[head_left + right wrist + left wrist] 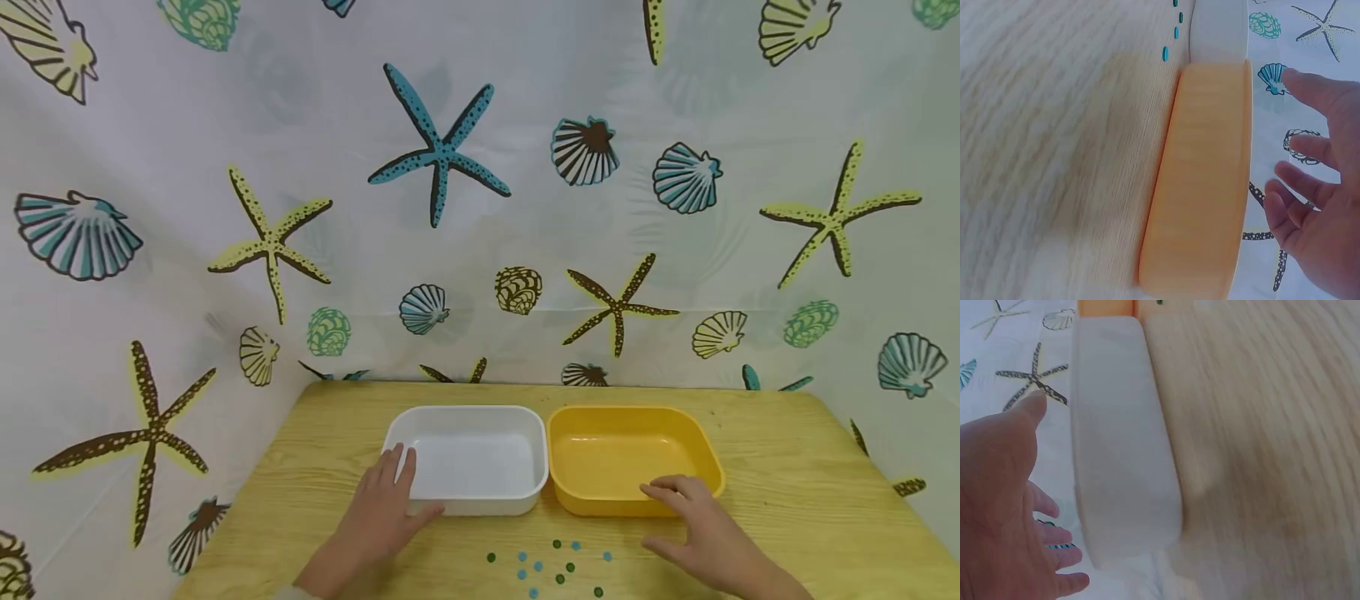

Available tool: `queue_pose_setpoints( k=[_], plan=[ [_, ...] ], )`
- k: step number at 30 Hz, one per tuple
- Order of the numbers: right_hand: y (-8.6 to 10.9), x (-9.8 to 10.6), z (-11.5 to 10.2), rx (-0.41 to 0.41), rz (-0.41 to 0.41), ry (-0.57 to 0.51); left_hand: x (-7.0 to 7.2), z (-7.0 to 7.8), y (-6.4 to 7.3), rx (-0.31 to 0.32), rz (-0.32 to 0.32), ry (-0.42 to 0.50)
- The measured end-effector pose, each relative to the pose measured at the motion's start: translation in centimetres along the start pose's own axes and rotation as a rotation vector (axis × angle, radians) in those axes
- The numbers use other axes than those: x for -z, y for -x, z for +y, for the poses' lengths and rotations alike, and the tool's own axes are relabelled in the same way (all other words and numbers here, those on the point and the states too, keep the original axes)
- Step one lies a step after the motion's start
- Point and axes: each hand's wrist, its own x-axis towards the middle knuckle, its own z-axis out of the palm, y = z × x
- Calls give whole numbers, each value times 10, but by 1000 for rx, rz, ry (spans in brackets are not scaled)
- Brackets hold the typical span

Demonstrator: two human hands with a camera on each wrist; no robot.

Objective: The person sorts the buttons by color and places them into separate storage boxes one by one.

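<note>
In the head view, a white tray [480, 458] and a yellow tray [622, 467] sit side by side on the table. My left hand [382, 508], fingers spread, is at the white tray's front left corner. By the yellow tray's front right side is my right hand [701, 529], its fingers loosely bent and holding nothing. Small flat discs, several green [491, 557] and several blue [537, 567], lie scattered in front of the trays. Each wrist view shows the hand beside its tray's outer wall, white [1122, 437] on the left and orange-looking [1200, 181] on the right; whether they touch is unclear.
A pale wood-grain table [795, 467] carries everything. Behind it and at both sides hangs a white curtain [480, 250] printed with starfish and shells. The two trays stand close together, nearly touching along their inner sides.
</note>
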Motion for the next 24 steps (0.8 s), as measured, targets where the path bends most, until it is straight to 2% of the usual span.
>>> queue_pose_setpoints(
  k=[6,15,18,24],
  plan=[
    [-2,-5,-2,102,-83,-148,-7,-16,-7,16,-32,40],
    [-9,-15,-2,172,-273,-305,-12,-27,-9,34,17,83],
    [-11,-20,-3,142,-346,-370,-14,-28,-11,52,18,89],
    [-13,-30,-8,54,-461,-464,-15,-28,-14,103,-29,124]
  ],
)
